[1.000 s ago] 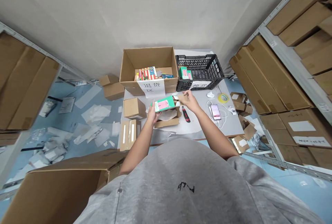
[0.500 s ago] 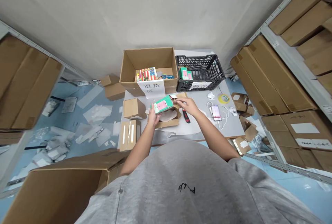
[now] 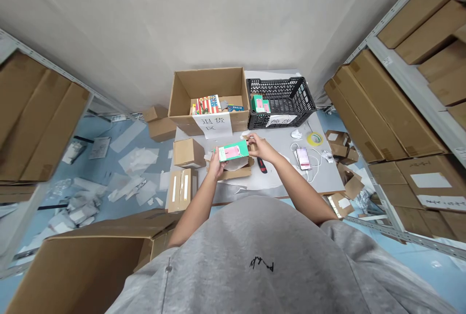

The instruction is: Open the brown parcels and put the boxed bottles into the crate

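Note:
A small green box with a pink picture (image 3: 233,152) is held level in front of me. My left hand (image 3: 216,163) is closed around its left end. At the box's right end, the fingers of my right hand (image 3: 260,148) are bent against the edge, and I cannot make out whether they also hold something small. Beneath the green box is an opened cardboard box (image 3: 235,174) with white paper in it, partly hidden. A red and black box cutter (image 3: 261,165) lies just below my right hand.
Behind stand a large cardboard box (image 3: 182,122) with books and a black plastic crate (image 3: 309,105) with similar green boxes. Closed cartons (image 3: 188,153) sit at left. A phone with a white cable (image 3: 303,158) and a tape roll (image 3: 314,139) lie right. Shelves flank both sides.
The green box has turned from a tilt to nearly level and its right end appears closed now. My right hand has moved slightly left, against that end.

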